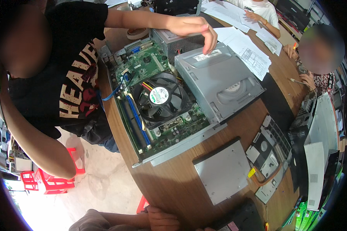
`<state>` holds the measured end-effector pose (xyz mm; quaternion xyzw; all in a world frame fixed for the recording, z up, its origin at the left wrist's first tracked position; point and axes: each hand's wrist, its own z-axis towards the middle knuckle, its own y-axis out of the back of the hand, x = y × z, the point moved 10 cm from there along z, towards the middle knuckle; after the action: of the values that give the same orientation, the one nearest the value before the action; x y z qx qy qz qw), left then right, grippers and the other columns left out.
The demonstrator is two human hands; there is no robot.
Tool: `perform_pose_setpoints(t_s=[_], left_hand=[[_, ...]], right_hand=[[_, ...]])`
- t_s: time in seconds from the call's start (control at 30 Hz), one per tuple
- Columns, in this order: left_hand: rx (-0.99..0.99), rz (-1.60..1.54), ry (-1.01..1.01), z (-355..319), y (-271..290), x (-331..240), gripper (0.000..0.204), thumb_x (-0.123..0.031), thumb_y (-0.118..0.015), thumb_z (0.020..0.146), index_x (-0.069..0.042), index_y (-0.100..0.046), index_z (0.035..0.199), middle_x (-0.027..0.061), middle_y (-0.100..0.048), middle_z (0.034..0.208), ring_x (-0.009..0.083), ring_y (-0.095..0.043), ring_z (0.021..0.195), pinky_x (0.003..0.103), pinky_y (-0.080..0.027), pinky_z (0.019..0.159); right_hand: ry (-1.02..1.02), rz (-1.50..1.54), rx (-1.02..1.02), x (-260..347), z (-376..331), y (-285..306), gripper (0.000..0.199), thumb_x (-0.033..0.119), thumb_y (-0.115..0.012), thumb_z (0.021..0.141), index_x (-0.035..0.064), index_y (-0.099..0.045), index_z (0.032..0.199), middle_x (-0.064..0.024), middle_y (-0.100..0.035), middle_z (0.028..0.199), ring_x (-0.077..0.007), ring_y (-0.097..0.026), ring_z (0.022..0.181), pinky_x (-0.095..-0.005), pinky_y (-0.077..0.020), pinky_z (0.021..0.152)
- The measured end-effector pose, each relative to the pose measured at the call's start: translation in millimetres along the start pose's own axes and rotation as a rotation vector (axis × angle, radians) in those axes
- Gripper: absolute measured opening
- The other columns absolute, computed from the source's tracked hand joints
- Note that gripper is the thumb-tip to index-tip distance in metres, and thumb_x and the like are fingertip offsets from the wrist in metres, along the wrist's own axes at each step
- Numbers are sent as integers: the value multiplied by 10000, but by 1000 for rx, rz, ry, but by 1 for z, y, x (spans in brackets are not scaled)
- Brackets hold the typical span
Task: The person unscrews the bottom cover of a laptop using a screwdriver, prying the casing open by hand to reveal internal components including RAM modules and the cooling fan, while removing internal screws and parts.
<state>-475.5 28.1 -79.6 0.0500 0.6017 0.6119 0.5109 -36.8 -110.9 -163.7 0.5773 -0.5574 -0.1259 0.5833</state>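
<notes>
My left hand [162, 219] rests at the near table edge, its fingers curled into a loose fist with nothing seen in them. Only a sliver of skin, perhaps my right hand [205, 229], shows at the lower rim; its fingers are cut off. Beside it lies a dark device [239, 217], partly out of frame. Farther up the table sits an opened computer chassis with a green motherboard [142, 63], a black cooling fan [162, 98] and a grey optical drive [219, 82]. A co-worker's hand [198, 32] in a black T-shirt touches the drive's top.
A flat silver drive [222, 171] and a metal laptop frame with a copper heat pipe [268, 158] lie on the wooden table [158, 184]. Paper sheets [245, 54] spread behind. Two more people sit at the far side. Computer housings [316, 154] stand at right; red stools [52, 181] at left.
</notes>
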Motion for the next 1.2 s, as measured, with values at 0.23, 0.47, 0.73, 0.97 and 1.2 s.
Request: perform_pose_setpoints(t_s=[0.23,0.47,0.73,0.97,1.2], left_hand=[[-6,-5,27,-15,2,20,802,-469,-105,1106,12,-700,865,129,-682,923,276,-636,923,394,-490,910],[-2,-40,33,-1,0,3,801,-470,-114,1107,18,-709,884,126,-682,926,277,-633,949,393,-479,929],[-16,34,33,-16,-1,13,734,-447,-147,1104,10,-698,938,129,-682,968,267,-638,963,388,-477,938],[-456,364,436,58,-156,-160,598,-398,-208,1095,-20,-669,1056,121,-677,1056,230,-650,987,367,-479,948],[-958,150,539,55,-399,-245,486,-350,-268,1086,-49,-639,1174,114,-672,1144,193,-662,1011,346,-480,959]], right_hand=[[5,2,-41,1,3,10,379,284,-504,896,117,-617,1217,-17,-589,926,-207,-531,967,-381,-373,828],[4,-16,-112,1,3,15,391,293,-514,887,113,-624,1216,-21,-601,925,-211,-543,949,-378,-384,821],[-17,-6,-74,-1,2,11,369,278,-513,882,120,-639,1190,-19,-607,945,-204,-540,964,-375,-382,827],[1,5,-202,0,-2,23,358,256,-533,841,107,-657,1142,-31,-595,951,-207,-531,971,-376,-379,845],[21,56,-84,0,-3,13,364,259,-504,879,98,-637,1177,-34,-597,978,-204,-528,985,-382,-381,865]])
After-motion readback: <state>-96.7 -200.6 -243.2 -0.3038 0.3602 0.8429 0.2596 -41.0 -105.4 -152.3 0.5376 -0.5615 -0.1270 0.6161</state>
